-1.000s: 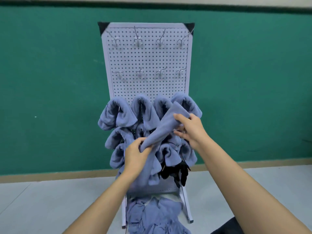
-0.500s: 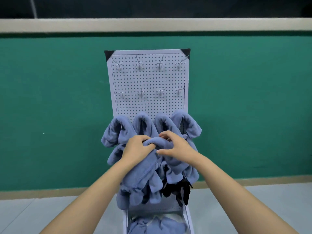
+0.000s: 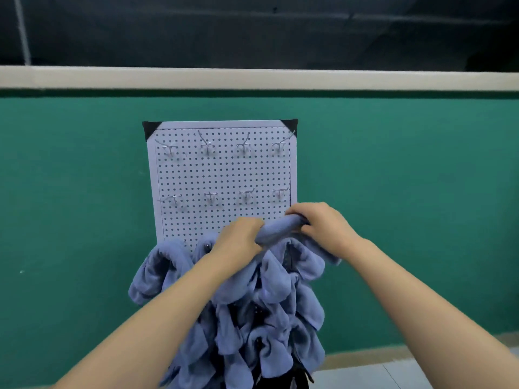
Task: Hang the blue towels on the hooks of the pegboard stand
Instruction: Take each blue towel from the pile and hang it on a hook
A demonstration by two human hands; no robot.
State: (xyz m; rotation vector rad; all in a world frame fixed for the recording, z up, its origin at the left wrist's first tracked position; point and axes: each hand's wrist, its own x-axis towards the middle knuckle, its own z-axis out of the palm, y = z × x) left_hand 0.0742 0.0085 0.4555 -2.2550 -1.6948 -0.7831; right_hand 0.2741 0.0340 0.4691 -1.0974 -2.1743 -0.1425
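A white pegboard stand (image 3: 222,175) stands against the green wall, with two rows of bare metal hooks (image 3: 245,195) across its upper part. Several blue towels (image 3: 157,270) hang bunched on the lower hooks. I hold one blue towel (image 3: 276,228) stretched between both hands, just below the lower bare row on the board's right half. My left hand (image 3: 238,237) grips its left part and my right hand (image 3: 323,228) grips its right end. The rest of this towel drapes down over the hung ones.
The green wall (image 3: 407,206) runs behind the stand, topped by a pale ledge (image 3: 252,77). Something black (image 3: 292,380) hangs at the bottom among the towels. A strip of light floor (image 3: 379,374) shows at the lower right.
Both hands have lifted the towel up from in front of the hung towels to just under the lower bare hook row. The view has tilted upward.
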